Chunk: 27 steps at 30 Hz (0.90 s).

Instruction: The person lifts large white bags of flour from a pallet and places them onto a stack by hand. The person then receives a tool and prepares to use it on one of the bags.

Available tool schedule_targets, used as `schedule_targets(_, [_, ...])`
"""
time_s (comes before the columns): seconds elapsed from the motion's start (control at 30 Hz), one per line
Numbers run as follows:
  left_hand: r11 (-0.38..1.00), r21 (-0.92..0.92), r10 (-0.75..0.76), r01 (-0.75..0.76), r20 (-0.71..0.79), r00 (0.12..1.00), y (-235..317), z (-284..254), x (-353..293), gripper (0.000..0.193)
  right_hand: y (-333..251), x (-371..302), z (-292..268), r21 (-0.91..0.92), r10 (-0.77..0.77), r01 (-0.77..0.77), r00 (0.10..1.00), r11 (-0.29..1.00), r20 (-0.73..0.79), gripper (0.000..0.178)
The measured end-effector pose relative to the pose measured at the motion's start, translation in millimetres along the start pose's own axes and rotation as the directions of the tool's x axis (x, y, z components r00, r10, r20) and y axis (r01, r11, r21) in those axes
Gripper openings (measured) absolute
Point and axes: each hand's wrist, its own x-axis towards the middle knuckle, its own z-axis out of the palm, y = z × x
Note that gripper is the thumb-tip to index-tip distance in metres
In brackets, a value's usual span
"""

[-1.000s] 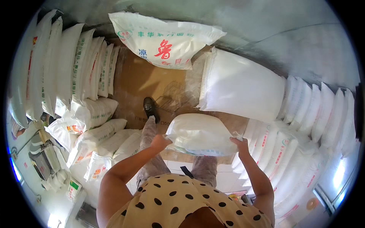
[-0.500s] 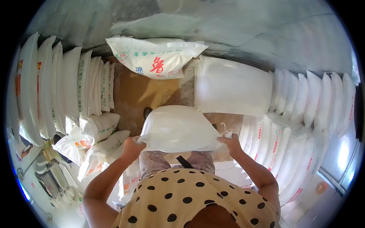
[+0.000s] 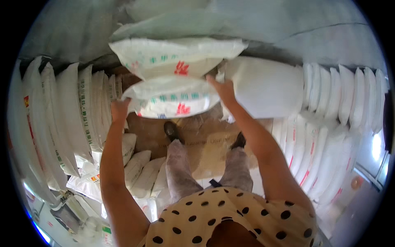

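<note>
I hold a white woven sack (image 3: 173,101) with green and red print out in front of me at arm's length. My left hand (image 3: 119,110) grips its left end and my right hand (image 3: 222,88) grips its upper right corner. The sack sits just under another printed white sack (image 3: 177,55) lying on top of a stack ahead. My legs and dark shoes show below on a brown cardboard floor (image 3: 205,136).
Rows of upright white sacks (image 3: 70,107) line the left. A large plain white sack (image 3: 267,86) lies to the right, with more stacked sacks (image 3: 329,123) beyond it. Smaller sacks (image 3: 140,168) lie on the floor at lower left.
I have lifted the sack from waist height up and forward, until it sits just beneath the sack on top of the stack. Both arms are now stretched out.
</note>
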Motion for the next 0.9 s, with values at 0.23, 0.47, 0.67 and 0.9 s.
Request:
schedule_targets(0.23, [0.819,0.439,0.475,-0.369,-0.158,0.866,20,-27,-17,0.028,2,2,-17,-0.143,-0.023,0.000,0.987,0.990,-0.158,0.049])
schedule_targets(0.47, [0.734,-0.265,0.577,-0.625,-0.241,0.780,114,64,-161,0.019,236,-104,-138,0.508,0.682,-0.542,0.719,0.670,-0.133,0.032])
schedule_targets(0.67, [0.643,-0.177,0.764,-0.746,0.221,0.606,190,292,-144,0.022,364,-115,-160,0.799,0.871,-0.517,0.491,0.307,-0.018,0.031])
schedule_targets(0.9, [0.717,0.123,0.653,-0.686,0.222,0.724,268,520,54,0.041,411,-76,-178,0.871,0.830,-0.426,0.556,0.244,0.039,0.037])
